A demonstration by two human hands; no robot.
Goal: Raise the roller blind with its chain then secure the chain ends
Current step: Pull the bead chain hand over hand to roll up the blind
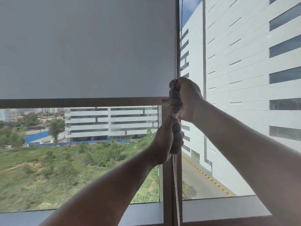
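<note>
A grey roller blind [84, 46] covers the upper part of the left window pane; its dark bottom bar [78, 103] hangs about halfway down. A white beaded chain [175, 38] runs down along the window's vertical frame post. My right hand [184, 98] is a closed fist gripping the chain level with the bottom bar. Just below it, my left hand [171, 136] is fisted on the same chain. The chain continues beneath my left hand [176, 185] toward the sill. Its lower end is out of view.
The dark vertical frame post [167, 185] separates two glass panes. A grey window sill [219, 209] runs along the bottom. Outside are white buildings [236, 79], a grassy field and a road.
</note>
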